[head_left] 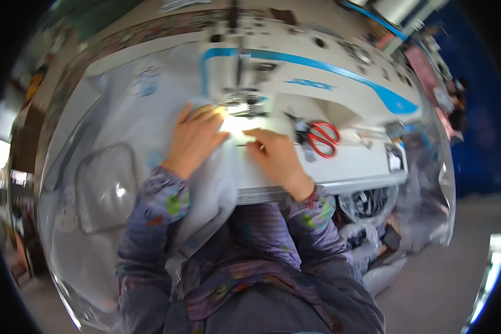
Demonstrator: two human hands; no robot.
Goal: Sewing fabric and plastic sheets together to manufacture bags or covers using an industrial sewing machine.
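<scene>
A pale grey-white fabric (175, 83) spreads over the left of a sewing machine (284, 69), which is white with a blue stripe. My left hand (196, 139) lies on the fabric with its fingers stretched toward the lit needle area. Just right of the presser foot (251, 107), my right hand (275, 156) has its fingers curled and pinched together at the bright spot. Glare and blur hide what is between them. Red-handled scissors (323, 139) with dark blades lie on the machine bed to the right of that hand.
Clear plastic sheeting (61, 245) drapes the table's left side, under a rounded clear-plastic piece with a dark rim (107, 186). Plastic bags with dark contents (367, 206) hang below the table's right front edge. Thread cones (392, 8) stand at the far right.
</scene>
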